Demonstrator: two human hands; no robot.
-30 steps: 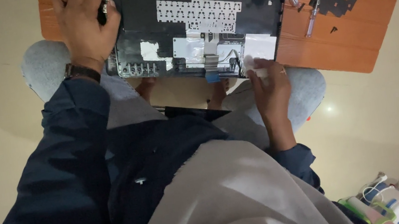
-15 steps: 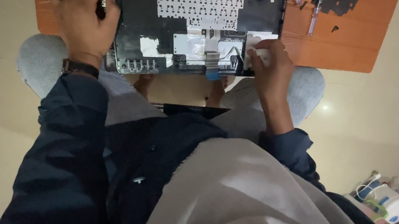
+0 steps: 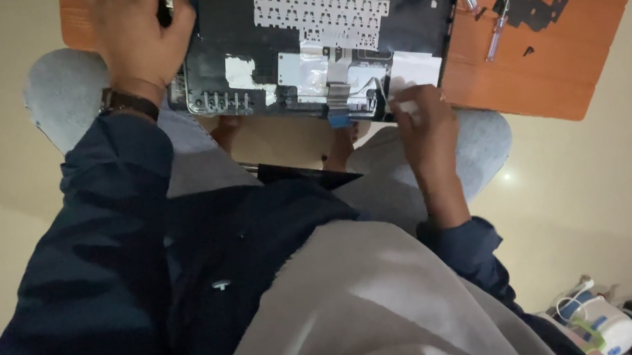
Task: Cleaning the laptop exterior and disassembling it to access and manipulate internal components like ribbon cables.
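The left hand (image 3: 133, 32) is gripping the far-left corner of the laptop shell (image 3: 325, 26) — it is lying upturned on the orange board (image 3: 539, 80). The right hand (image 3: 426, 129) is pinching something white at the shell's near edge — hands well apart.

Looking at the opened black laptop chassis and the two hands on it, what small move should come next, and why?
Probably the right hand should pinch and gently lift the white patch at the near right corner of the opened black laptop chassis. Its fingertips already rest at that patch's edge, while the left hand presses on the far left corner, steadying the chassis on the orange board.
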